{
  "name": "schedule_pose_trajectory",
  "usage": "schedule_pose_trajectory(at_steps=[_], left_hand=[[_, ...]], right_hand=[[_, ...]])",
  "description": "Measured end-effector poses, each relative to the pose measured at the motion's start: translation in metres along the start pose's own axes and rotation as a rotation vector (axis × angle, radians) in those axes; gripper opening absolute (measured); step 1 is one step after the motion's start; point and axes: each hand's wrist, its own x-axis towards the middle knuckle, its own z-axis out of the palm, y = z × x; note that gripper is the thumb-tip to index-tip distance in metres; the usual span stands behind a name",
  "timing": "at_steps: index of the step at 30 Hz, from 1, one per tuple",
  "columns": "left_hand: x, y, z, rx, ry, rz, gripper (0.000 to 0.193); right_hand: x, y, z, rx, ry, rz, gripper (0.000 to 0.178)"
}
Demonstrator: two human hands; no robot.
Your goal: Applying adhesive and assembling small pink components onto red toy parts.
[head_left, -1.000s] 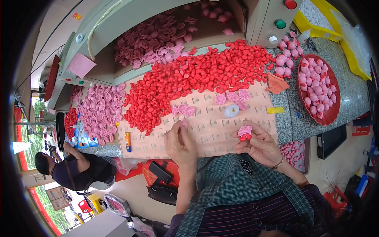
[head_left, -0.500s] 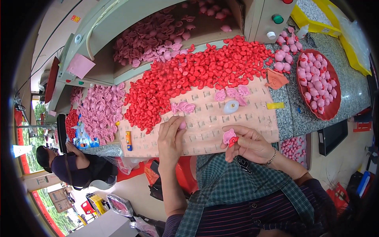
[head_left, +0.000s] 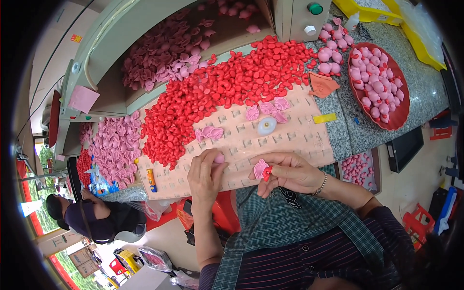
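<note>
My left hand (head_left: 203, 176) is closed in a pinch around a small round pink piece (head_left: 219, 158), just above the near part of the mat. A short way to its right, my right hand (head_left: 292, 175) grips a cupped pink shell (head_left: 261, 168) between thumb and fingers. A small red bean-shaped piece (head_left: 267, 175) shows at the shell's lower edge, in the same fingers. On the mat (head_left: 241, 140) beyond my hands lie a white oval piece (head_left: 266, 126), several loose pink shells (head_left: 267, 108) and a few more pink shells (head_left: 209, 133).
A wide heap of red pieces (head_left: 208, 92) covers the mat's far side. Pink shells (head_left: 114, 150) pile up at left beside a glue stick (head_left: 152, 180). A red bowl (head_left: 405, 104) of pink balls stands at right. A person (head_left: 99, 210) sits at far left.
The whole view has shifted, so things on the table appear farther left. My left hand has come nearer to me and closer to my right hand. Both keep their pieces.
</note>
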Motion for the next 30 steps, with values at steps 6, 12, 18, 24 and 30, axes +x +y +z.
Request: schedule_pose_trajectory(at_steps=[6, 12, 18, 24, 30], left_hand=[[-0.006, 0.018, 0.008, -0.431, 0.067, -0.232, 0.047], [0.021, 0.05, 0.0, -0.641, -0.018, -0.015, 0.052], [0.051, 0.067, -0.006, -0.502, -0.162, 0.268, 0.048], [0.057, 0.071, -0.006, -0.416, -0.196, 0.313, 0.039], [0.06, 0.071, -0.01, -0.352, -0.239, 0.317, 0.036]], right_hand=[[0.002, 0.005, -0.008, 0.042, 0.029, -0.053, 0.044], [0.003, 0.003, -0.006, 0.045, -0.008, -0.059, 0.043], [0.004, 0.002, -0.005, 0.087, -0.012, -0.105, 0.042], [0.005, 0.001, -0.006, 0.114, -0.01, -0.121, 0.043], [0.006, 0.005, -0.008, 0.114, 0.002, -0.159, 0.043]])
